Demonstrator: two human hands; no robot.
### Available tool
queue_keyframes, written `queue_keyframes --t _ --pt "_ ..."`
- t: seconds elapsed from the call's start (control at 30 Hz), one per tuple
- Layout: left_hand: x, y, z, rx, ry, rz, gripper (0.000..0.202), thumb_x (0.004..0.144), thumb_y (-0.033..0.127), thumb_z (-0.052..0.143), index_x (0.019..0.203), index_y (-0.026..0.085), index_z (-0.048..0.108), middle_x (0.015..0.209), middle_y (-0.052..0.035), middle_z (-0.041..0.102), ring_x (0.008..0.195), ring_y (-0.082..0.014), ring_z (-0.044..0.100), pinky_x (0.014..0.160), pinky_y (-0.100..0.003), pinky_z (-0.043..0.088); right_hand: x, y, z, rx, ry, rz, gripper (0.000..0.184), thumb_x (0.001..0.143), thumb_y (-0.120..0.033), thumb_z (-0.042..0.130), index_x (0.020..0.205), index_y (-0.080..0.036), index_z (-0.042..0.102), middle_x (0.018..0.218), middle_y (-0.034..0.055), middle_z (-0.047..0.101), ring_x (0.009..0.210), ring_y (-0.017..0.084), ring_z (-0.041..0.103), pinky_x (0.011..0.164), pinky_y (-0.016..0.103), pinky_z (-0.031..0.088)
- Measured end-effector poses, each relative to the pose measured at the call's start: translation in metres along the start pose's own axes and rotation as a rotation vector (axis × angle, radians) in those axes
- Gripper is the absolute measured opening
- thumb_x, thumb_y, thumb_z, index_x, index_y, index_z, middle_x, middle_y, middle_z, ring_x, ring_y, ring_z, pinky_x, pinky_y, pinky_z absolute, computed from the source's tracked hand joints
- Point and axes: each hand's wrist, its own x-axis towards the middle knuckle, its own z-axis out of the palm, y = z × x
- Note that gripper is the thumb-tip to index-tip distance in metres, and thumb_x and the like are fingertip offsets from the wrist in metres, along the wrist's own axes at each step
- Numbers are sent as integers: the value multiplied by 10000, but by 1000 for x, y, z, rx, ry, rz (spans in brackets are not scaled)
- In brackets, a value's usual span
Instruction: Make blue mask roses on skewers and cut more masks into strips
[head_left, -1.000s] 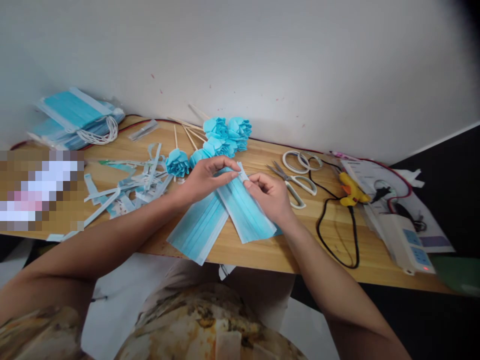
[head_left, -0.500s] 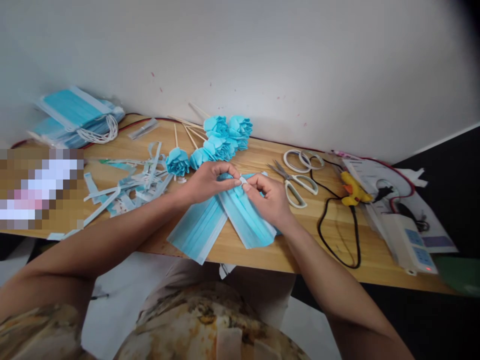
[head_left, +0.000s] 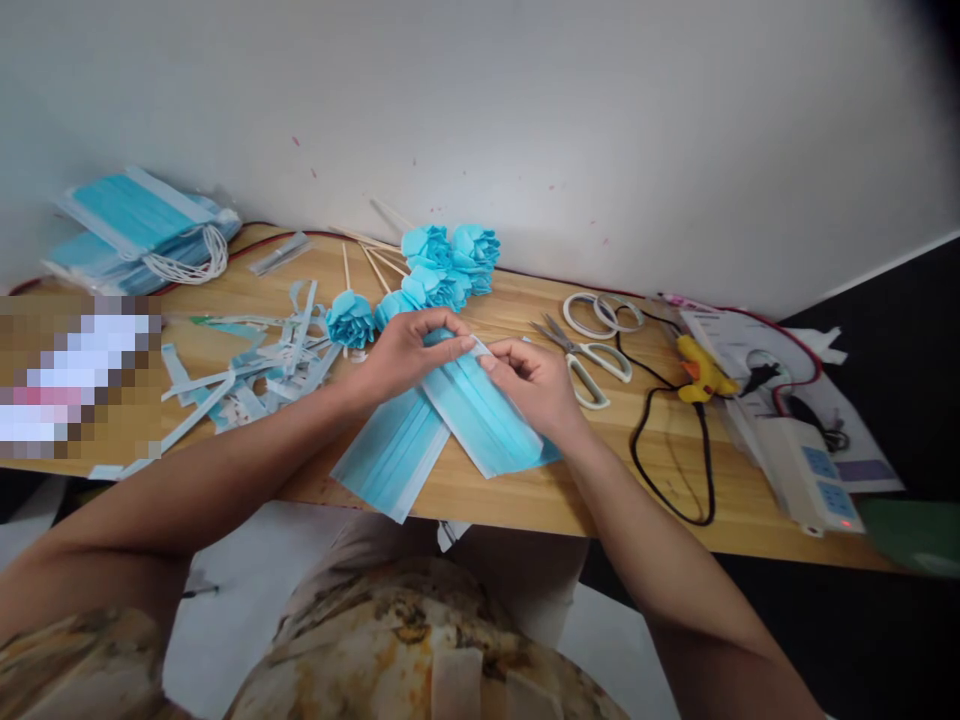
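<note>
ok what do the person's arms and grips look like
The left grip and right grip are bare hands, no gloves visible. The left forearm and right forearm are uncovered too, with no watch or bracelet in view. Mottled tan-and-brown fabric shows by the left upper arm.

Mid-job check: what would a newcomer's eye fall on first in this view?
Probably the bunch of bright blue flowers, lying on the table just beyond the hands, near the wall. Next, the pleated blue sheet, front and centre, its far end pinched by the left hand and right hand. Then the yellow tool, right of the scissors.
</note>
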Motion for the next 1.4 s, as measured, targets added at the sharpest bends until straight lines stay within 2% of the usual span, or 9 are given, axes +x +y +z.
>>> queue_keyframes --t 0.23,0.5,0.63,0.8,0.97,1.13,1.23,1.3,1.4 --pt "12 -3 -21 -169 312 -40 244 803 402 766 766 212 619 759 13 622 727 -150 561 656 -273 434 6 5 -16 22 114 61 227 852 -414 690 808 -193 721 720 -7 621 640 117 482 564 247 355" --pt "14 -7 -21 -200 335 -78 257 808 429 751 762 225 602 726 12 571 723 -162 524 639 -295 385 13 14 -18 211 296 107 271 837 -483 678 830 -212 665 717 -24 547 648 122 462 598 252 377" --pt "15 -9 -23 -209 350 -95 253 822 435 742 770 222 615 718 12 557 697 -158 514 613 -290 371 11 12 -24 203 156 80 267 852 -441 657 738 -203 620 681 -33 491 638 119 436 608 260 354" --pt "13 0 -21 -144 216 -111 289 760 459 791 746 203 656 698 13 605 662 -143 530 601 -268 404 6 2 -31 153 -162 41 419 914 -515 598 640 -205 538 648 -31 447 632 124 415 603 273 331" --pt "7 8 -14 -6 60 -68 290 729 447 854 775 189 730 790 -18 707 769 -173 627 701 -280 484 3 -6 -24 108 -291 83 302 885 -501 665 845 -202 691 660 -45 499 588 103 414 545 256 288" --pt "6 2 -10 -462 17 -111 584 782 607 806 1254 285 687 1039 -32 754 958 -242 709 814 -347 564 5 2 -17 266 -133 110 298 855 -485 731 851 -203 635 599 -77 481 509 79 419 490 228 325" --pt "4 0 -3 -688 -80 -144 700 844 733 675 1372 278 621 1244 -78 728 1194 -314 667 960 -426 559 8 7 -13 393 -66 122 369 799 -518 794 946 -215 643 638 -62 585 524 100 525 494 236 430" --pt "1 -1 1 -703 -167 -170 761 833 726 694 1413 244 600 1335 -115 694 1276 -357 624 1012 -463 541 9 9 -11 434 -53 121 420 756 -521 836 986 -216 662 701 -38 646 569 118 582 510 249 488" --pt "-1 -4 5 -571 -184 -206 843 755 534 863 1479 254 532 1293 -114 717 1170 -361 684 930 -446 574 10 9 -8 451 -34 115 429 728 -520 861 970 -216 681 739 -27 661 603 125 607 526 258 527"
